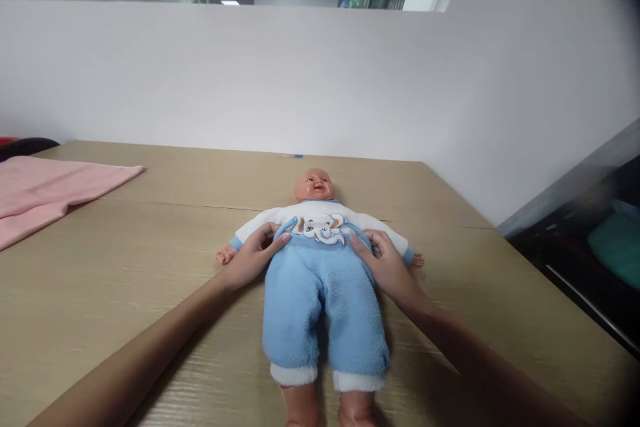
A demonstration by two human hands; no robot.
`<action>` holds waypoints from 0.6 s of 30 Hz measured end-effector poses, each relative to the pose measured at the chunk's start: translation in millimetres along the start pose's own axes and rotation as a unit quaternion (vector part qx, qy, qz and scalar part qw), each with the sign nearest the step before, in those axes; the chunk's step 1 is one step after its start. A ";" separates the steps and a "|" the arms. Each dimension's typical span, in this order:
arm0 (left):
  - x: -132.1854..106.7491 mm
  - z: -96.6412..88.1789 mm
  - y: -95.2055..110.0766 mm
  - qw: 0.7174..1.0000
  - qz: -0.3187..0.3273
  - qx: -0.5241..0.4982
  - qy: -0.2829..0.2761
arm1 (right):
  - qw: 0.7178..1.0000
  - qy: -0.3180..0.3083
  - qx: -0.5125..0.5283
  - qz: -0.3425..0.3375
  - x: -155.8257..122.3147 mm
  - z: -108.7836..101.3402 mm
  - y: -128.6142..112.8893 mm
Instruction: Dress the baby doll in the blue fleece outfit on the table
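Note:
A baby doll (pixel 315 185) lies on its back on the wooden table (pixel 125 267), head away from me. It wears a white top with an elephant print (pixel 320 225) and fluffy blue trousers (pixel 323 307) with white cuffs. My left hand (pixel 253 255) pinches the trousers' waistband at the doll's left-hand side. On the other side my right hand (pixel 385 263) grips the same waistband, fingers curled. The doll's bare feet reach the lower edge of the view.
A pink cloth (pixel 45 190) lies spread at the table's far left. A white partition wall (pixel 250 73) stands behind the table. To the right, past the table's edge, is a dark shelf (pixel 590 247) with a teal object.

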State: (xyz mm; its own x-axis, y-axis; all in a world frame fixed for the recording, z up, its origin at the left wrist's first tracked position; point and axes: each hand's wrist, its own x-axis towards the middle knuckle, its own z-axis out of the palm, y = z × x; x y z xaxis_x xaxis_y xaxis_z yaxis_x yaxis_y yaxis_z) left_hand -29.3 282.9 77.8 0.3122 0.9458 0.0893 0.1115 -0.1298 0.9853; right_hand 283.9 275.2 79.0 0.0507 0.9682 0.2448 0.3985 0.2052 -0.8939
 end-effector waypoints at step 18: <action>-9.0 14.4 -6.1 0.989 -0.023 -0.143 0.002 | 0.900 -0.085 0.387 0.182 -12.8 2.5 -5.8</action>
State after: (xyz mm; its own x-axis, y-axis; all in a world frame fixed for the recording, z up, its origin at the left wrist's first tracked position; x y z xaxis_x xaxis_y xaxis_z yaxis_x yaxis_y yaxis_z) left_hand -19.1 270.9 68.8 0.3095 0.9499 0.0430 -0.1466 0.0030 0.9892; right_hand 278.6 261.9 80.2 -0.1190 0.9857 -0.1192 -0.3756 -0.1558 -0.9136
